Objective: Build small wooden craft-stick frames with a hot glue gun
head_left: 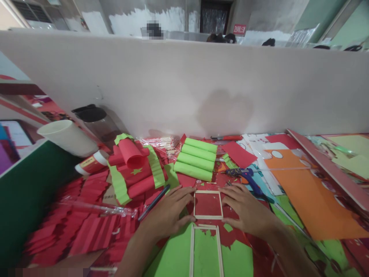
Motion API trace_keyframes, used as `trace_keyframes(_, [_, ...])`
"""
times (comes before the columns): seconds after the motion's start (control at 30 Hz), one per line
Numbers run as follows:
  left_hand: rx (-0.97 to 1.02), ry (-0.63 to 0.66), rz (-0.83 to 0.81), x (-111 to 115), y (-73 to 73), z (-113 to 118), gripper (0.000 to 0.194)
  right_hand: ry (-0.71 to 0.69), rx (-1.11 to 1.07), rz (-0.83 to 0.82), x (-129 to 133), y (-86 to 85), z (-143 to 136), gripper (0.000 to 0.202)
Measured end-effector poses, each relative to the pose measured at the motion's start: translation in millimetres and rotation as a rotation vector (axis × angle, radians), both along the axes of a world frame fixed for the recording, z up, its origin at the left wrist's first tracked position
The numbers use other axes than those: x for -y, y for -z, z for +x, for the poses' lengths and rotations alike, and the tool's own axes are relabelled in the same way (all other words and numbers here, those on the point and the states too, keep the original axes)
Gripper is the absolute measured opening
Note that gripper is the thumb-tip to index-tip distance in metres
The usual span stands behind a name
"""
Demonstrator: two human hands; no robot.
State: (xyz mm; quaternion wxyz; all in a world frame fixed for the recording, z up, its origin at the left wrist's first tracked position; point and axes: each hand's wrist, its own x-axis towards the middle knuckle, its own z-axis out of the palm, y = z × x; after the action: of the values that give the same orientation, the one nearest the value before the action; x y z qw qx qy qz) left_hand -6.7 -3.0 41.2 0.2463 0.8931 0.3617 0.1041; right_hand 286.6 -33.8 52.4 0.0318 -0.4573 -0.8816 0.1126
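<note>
A small rectangular frame of pale wooden sticks (pixel 208 217) lies flat on the red surface between my two hands. My left hand (pixel 173 209) has its fingers spread, their tips at the frame's left side. At the right side rest the fingertips of my right hand (pixel 243 206), also spread. Nearer to me, a longer stick frame (pixel 192 250) lies over green paper (pixel 173 252), cut off by the bottom edge. A dark pen (pixel 153 202) lies beside my left hand. Behind my right hand is a blue glue gun (pixel 249 179).
Rolled green paper (pixel 196 158) stands behind the small frame. Folded red paper (pixel 92 231), a white cup (pixel 67 136) and a glue bottle (pixel 92 162) are at left. Orange paper (pixel 311 196) and a metal rod (pixel 294 223) lie at right. A white partition (pixel 173 84) crosses behind.
</note>
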Motion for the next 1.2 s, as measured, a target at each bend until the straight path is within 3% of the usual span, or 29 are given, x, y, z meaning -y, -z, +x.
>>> trace_keyframes(1.07, [0.023, 0.005, 0.032, 0.3, -1.7, 0.5, 0.032, -0.001, -0.012, 0.043, 1.0, -1.3, 0.0, 0.027])
trace_keyframes(1.13, [0.038, -0.025, 0.04, 0.5, -4.0, 1.4, 0.029, 0.034, -0.051, 0.09, 0.2, -4.3, 3.8, 0.024])
trace_keyframes(1.2, [0.062, -0.103, 0.057, 0.0, -4.7, 2.2, 0.024, 0.157, -0.094, 0.164, -1.2, -9.1, 12.3, 0.02])
